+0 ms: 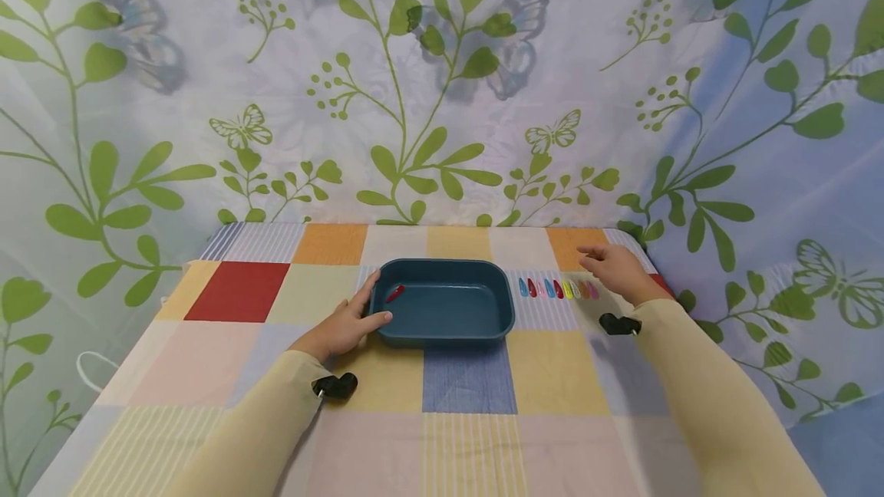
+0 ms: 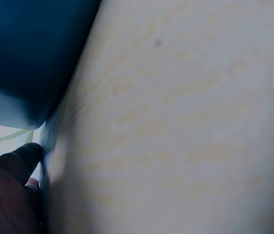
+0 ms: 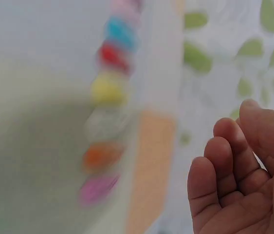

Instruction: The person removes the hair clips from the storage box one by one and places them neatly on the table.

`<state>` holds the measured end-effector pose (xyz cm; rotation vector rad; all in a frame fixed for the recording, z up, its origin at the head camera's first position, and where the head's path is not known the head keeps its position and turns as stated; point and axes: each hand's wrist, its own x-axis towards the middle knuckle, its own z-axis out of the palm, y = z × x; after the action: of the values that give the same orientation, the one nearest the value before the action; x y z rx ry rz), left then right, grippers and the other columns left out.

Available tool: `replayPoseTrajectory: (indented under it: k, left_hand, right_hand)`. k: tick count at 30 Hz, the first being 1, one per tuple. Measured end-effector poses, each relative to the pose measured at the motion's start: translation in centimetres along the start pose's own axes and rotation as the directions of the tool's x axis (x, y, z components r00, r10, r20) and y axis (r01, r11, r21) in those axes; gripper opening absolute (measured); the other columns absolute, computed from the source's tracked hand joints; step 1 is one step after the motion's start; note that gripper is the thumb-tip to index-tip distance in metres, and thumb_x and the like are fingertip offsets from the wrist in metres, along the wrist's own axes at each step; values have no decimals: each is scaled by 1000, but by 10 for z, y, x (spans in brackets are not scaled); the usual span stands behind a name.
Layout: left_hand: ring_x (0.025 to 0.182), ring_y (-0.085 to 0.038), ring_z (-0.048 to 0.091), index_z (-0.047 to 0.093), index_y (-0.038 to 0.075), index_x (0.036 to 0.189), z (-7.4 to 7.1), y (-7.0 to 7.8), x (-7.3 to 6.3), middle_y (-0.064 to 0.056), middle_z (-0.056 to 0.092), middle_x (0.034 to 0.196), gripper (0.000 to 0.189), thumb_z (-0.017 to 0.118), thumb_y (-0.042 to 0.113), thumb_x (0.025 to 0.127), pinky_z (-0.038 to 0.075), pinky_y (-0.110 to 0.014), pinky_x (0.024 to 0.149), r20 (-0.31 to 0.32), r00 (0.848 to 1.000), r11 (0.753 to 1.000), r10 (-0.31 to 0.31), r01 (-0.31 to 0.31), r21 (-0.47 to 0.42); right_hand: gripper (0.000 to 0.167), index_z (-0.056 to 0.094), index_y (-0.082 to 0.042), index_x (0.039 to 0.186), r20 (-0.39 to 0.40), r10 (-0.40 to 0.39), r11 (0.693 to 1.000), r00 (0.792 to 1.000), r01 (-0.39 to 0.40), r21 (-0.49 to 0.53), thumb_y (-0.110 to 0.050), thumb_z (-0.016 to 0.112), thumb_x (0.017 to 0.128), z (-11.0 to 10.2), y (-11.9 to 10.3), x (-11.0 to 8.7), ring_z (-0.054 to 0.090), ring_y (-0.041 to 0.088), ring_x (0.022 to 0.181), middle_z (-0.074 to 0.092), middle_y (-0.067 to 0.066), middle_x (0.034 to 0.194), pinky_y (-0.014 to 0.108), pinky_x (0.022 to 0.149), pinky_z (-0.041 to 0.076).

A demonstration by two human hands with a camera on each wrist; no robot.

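Note:
A dark teal rectangular basin (image 1: 449,313) stands on the table with one red hair clip (image 1: 396,294) lying inside at its left end. My left hand (image 1: 341,328) rests against the basin's left side, its fingers extended along the wall and its thumb over the rim. To the right of the basin lies a row of several teardrop-shaped snap hair clips in blue, red, pink, yellow, white and orange. My right hand (image 1: 617,271) hovers beyond the row's right end, near the pink-purple clip (image 3: 99,189). Its fingers are loosely bent, and nothing shows between them.
A patchwork-patterned cloth (image 1: 470,382) covers the table. Behind and to the right hangs a curtain (image 1: 442,98) printed with leaves and butterflies. A white cable loop (image 1: 93,366) shows at the table's left edge. Each wrist carries a small black camera mount (image 1: 334,386).

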<state>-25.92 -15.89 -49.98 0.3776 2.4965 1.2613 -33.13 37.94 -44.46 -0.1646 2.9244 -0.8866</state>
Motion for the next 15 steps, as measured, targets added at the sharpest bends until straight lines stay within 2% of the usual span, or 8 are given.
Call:
replayPoseTrajectory:
  k: [5, 8, 12, 15]
  left_hand:
    - [158, -57, -14, -2, 43, 169, -1, 1, 0, -9, 7, 179, 91, 59, 58, 102, -5, -75, 125, -4, 1000, 1000, -1, 1, -2]
    - [159, -56, -13, -1, 42, 169, -1, 1, 1, -9, 9, 179, 92, 60, 59, 102, -6, -73, 126, -5, 1000, 1000, 6, -6, -3]
    - [160, -55, -10, 0, 39, 170, -1, 0, 1, -10, 12, 178, 91, 59, 56, 103, -8, -69, 127, -9, 1000, 1000, 21, -21, 3]
    - [160, -54, -7, 0, 36, 171, -2, 0, 1, -11, 12, 178, 90, 59, 53, 104, -9, -69, 127, -7, 999, 999, 38, -38, 9]
  right_hand:
    - [47, 55, -4, 152, 7, -101, 994, 995, 101, 46, -25, 58, 110, 9, -48, 8, 66, 42, 123, 64, 26, 143, 57, 103, 55]
    - [47, 57, -9, 152, 40, -153, 987, 987, 150, 64, -26, 61, 108, 15, -70, 10, 65, 38, 129, 65, 20, 145, 56, 106, 55]
    - [48, 57, -17, 153, 114, -171, 984, 979, 164, 65, -32, 61, 108, 23, -96, 12, 64, 33, 132, 65, 12, 147, 54, 109, 53]
    - [47, 58, -16, 152, 127, -195, 980, 972, 188, 70, -30, 63, 107, 32, -114, 15, 67, 32, 128, 69, 11, 141, 52, 107, 55]
